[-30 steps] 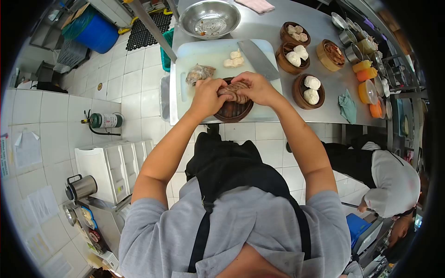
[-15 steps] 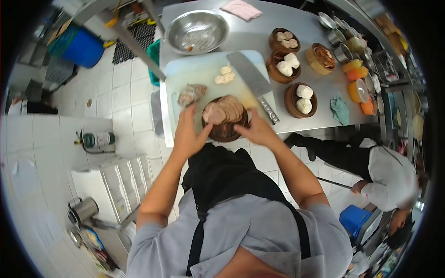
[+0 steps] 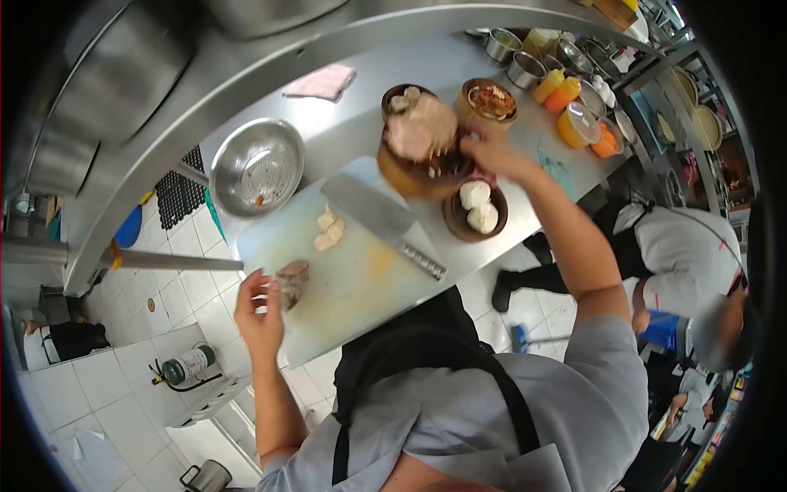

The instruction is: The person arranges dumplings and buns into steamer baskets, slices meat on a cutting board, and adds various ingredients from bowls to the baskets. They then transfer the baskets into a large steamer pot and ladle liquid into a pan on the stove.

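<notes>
Overhead, head-camera view of a steel counter [image 3: 352,123].

Writing: none can be read. The label on the green gas canister [image 3: 188,365] on the tiled floor is too small, and no lettering can be made out on the orange squeeze bottles [image 3: 561,90].

Right hand [image 3: 492,152]: the arm is stretched forward across the counter with the elbow nearly straight. The fingers are closed on the right rim of the round brown bamboo steamer basket [image 3: 422,143] (filled with fanned slices of pale pink meat), which sits slightly tilted in the grip.
- Just below the grip: a second bamboo steamer with two white buns [image 3: 475,209].
- Just above the grip: a lighter bamboo steamer of reddish-brown food [image 3: 490,100].
- Below and left of the grip: a broad steel cleaver [image 3: 381,221], lying flat on the white plastic cutting board [image 3: 352,287].
- Farther left: a round steel bowl [image 3: 258,168].

Left hand [image 3: 261,307]: the forearm is raised and the wrist bent. The fingers are loosely spread and hold nothing. The fingertips are just beside a brownish lump of meat [image 3: 291,279] on the board's near left part.

Change over the last half second: both hands then flanked the basket as it sat on the board close to the body. The basket is now off the board, among the other steamers at the far side, and carried by the right hand alone. The left hand has let go and drawn back. The cleaver lies as before.

A person in a white jacket [image 3: 689,262] stands to the right of the counter.
</notes>
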### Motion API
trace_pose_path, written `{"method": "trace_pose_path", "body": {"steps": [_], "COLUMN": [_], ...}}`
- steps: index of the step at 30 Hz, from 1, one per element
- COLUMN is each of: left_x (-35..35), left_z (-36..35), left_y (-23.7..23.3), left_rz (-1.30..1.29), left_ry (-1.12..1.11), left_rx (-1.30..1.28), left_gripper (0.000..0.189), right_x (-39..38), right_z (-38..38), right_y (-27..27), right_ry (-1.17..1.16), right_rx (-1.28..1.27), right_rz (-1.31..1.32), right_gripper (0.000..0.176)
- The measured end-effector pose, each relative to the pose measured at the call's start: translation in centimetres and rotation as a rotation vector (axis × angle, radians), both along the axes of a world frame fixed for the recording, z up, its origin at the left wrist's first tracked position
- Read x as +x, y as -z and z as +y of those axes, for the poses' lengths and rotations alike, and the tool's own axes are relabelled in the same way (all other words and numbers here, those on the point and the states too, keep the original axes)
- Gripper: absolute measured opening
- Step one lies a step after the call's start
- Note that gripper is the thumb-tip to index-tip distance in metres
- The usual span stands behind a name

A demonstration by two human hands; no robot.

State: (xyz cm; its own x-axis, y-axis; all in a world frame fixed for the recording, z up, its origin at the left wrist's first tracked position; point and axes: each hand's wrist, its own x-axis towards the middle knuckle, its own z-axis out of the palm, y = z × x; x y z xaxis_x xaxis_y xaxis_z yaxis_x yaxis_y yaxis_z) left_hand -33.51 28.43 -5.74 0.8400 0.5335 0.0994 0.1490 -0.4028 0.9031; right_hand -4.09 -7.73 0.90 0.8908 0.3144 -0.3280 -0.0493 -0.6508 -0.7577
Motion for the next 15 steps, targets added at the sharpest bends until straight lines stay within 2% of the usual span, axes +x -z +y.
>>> {"method": "trace_pose_path", "body": {"steps": [4, 6, 7, 10, 15], "left_x": [1.6, 1.5, 1.0, 0.5, 0.4], "left_z": [0.4, 0.4, 0.6, -0.4, -3.1], "left_y": [1.0, 2.9, 4.3, 6.0, 6.5], "left_rz": [0.167, 0.239, 0.254, 0.320, 0.419], "left_ry": [-0.200, -0.287, -0.301, -0.355, -0.345], "left_rx": [0.341, 0.398, 0.405, 0.361, 0.203], "left_gripper": [0.036, 0.038, 0.041, 0.048, 0.058], "right_x": [15.8, 24.9, 31.6, 36.3, 39.3], "right_z": [-2.9, -4.5, -6.2, -6.3, -7.6], "right_y": [0.5, 4.4, 8.5, 10.0, 10.6], "right_ry": [0.108, 0.153, -0.001, 0.274, 0.361], "right_rx": [-0.085, 0.008, -0.168, 0.127, 0.226], "right_rz": [-0.131, -0.163, -0.230, -0.093, -0.115], "right_gripper": [0.034, 0.032, 0.033, 0.039, 0.040]}}
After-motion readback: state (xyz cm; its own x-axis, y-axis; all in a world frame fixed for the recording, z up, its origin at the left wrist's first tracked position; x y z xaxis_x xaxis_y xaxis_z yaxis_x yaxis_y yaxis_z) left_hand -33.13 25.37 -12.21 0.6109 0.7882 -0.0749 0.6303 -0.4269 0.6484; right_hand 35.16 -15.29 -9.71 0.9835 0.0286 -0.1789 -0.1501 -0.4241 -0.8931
